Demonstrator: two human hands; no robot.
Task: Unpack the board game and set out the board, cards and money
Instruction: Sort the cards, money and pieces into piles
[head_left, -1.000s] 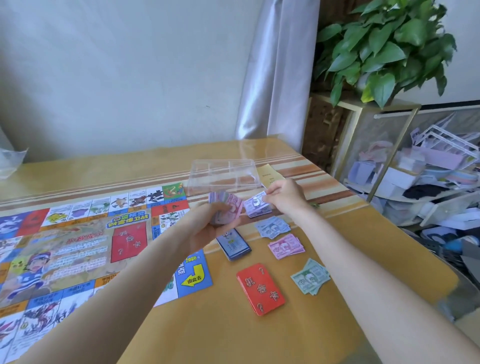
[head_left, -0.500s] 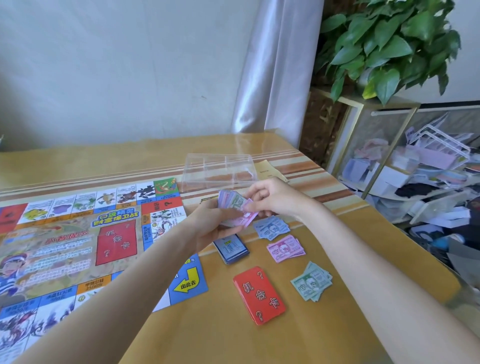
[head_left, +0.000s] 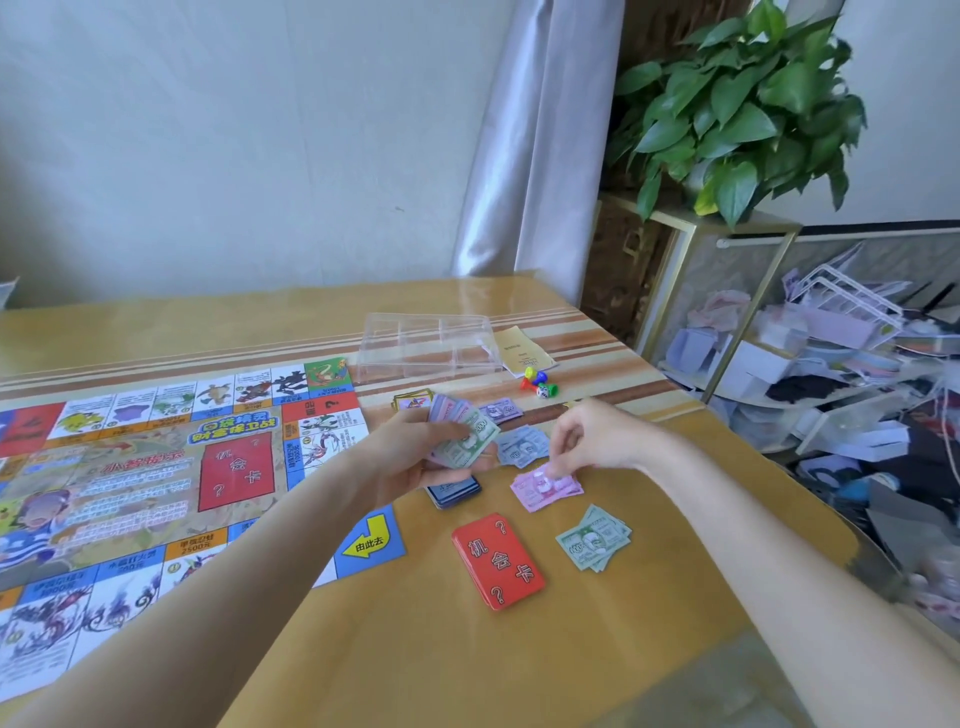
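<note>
1. On a tan wooden table (head_left: 395, 665) set against a pale wall, a paper game board (head_left: 156, 483) lies flat, its left and near edges cut off by the frame.
2. Behind the table hang a grey curtain (head_left: 524, 156) and a leafy potted plant (head_left: 737, 109) on a gold-framed shelf (head_left: 727, 228), with cluttered shelving to the right.
3. A left hand (head_left: 415, 457) grips a fanned stack of play money (head_left: 462, 434), green note uppermost.
4. A right hand (head_left: 587, 441) pinches a note on the pink money pile (head_left: 545, 486); blue (head_left: 522, 447), purple (head_left: 501, 410) and green (head_left: 595, 538) piles lie nearby.
5. A red card deck (head_left: 498, 561) rests near the board's corner; a blue deck (head_left: 454, 491) is half hidden under the left hand.
6. A clear plastic tray (head_left: 426, 345), a leaflet (head_left: 522, 351) and coloured pawns with a die (head_left: 537, 382) sit farther back; print is too small to read.
</note>
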